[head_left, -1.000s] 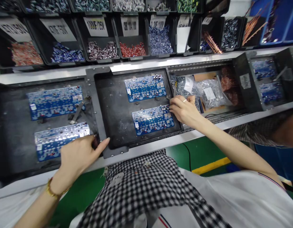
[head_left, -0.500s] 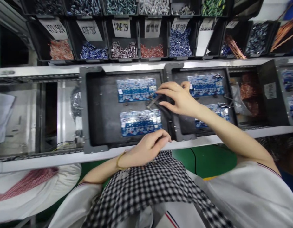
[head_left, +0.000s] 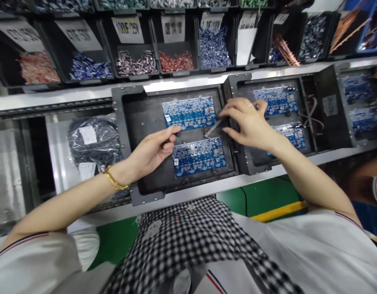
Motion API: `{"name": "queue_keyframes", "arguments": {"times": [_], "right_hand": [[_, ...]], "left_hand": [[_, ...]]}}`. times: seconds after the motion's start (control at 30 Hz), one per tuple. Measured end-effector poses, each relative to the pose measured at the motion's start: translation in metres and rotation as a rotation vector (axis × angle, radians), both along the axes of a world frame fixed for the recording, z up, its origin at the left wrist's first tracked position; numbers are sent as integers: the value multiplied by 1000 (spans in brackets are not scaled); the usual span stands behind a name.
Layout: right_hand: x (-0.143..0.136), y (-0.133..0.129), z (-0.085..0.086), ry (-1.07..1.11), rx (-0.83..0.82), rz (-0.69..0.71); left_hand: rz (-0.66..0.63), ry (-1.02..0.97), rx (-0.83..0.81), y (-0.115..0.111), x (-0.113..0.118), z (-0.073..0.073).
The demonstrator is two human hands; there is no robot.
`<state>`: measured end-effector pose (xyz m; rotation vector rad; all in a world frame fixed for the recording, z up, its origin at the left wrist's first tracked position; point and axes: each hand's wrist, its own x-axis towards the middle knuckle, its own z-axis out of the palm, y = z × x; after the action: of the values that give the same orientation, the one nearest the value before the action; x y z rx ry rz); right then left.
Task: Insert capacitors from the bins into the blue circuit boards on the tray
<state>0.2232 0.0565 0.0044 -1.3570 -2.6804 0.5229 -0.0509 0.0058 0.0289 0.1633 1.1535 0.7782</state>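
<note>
Component bins (head_left: 138,76) standing behind black tray (head_left: 139,118) holding two circuit boards (head_left: 199,157). Right hand (head_left: 249,122) hovering by grey strip (head_left: 213,128), fingers apart; left hand (head_left: 151,151) reaching upper board (head_left: 190,111), pinch unclear. Seemingly handling strip; next move likely calling for grip.

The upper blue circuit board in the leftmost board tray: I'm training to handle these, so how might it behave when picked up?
The upper board is probably stiff, since its edges run straight. It looks thin, so perhaps light for its size. Small components crowd its face, so careless gripping might damage them.
</note>
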Motion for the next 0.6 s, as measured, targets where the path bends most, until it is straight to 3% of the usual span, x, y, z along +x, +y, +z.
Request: {"name": "queue_keyframes", "arguments": {"times": [0.1,0.27,0.43,0.6], "right_hand": [[9,-39,7,-22,-52,48],[24,-88,-7,-118,-16,35],[21,-94,-11,-129,55,74],[2,-86,-15,108,2,127]], "left_hand": [[-21,-11,-9,13,6,-3],[-62,-9,7,18,7,-2],[-92,-3,52,8,14,1],[-109,11,109,-8,21,0]]}}
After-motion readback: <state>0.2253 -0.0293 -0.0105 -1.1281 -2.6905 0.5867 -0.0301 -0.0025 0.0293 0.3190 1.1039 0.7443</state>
